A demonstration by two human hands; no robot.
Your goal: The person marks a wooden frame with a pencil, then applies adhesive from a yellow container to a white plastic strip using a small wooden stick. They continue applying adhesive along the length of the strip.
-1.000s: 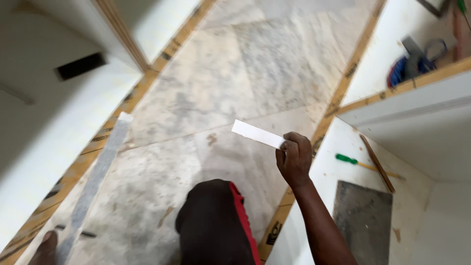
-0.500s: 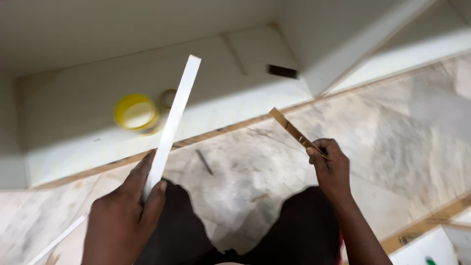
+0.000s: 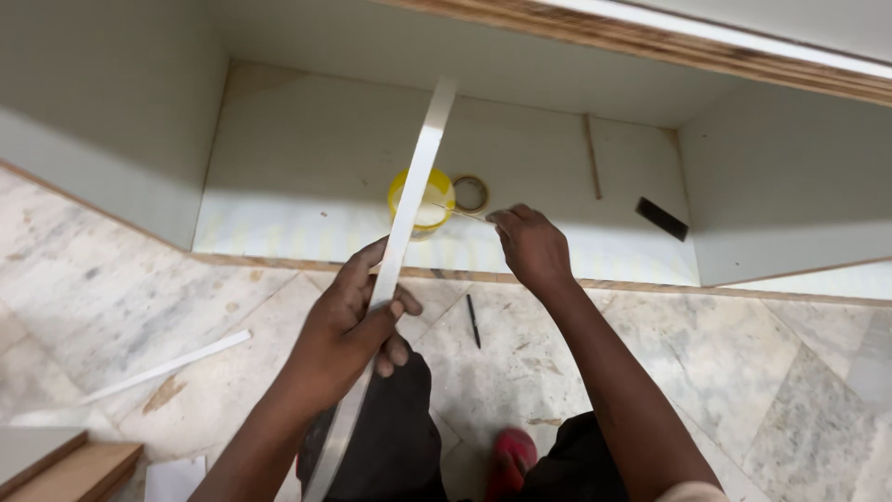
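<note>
My left hand (image 3: 358, 321) grips a long white strip (image 3: 415, 186) that runs from my lap up toward the open white cabinet (image 3: 307, 167). My right hand (image 3: 530, 244) pinches a thin wooden sliver (image 3: 460, 213); its far tip reaches the strip just over a yellow tub (image 3: 437, 191) of pale paste. Beside the tub lies a small roll of tape (image 3: 472, 193) on the cabinet floor. I sit on the marble floor (image 3: 130, 297) in dark trousers.
A thin wooden stick (image 3: 591, 156) and a small black block (image 3: 662, 217) lie on the cabinet floor. A dark pen (image 3: 473, 321) and another white strip (image 3: 167, 367) lie on the marble. A wooden board edge (image 3: 65, 465) shows at lower left.
My view swung from the floor at the right to the cabinet. My left hand took hold of the long white strip, and my right hand brought the wooden sliver up to it by the yellow tub.
</note>
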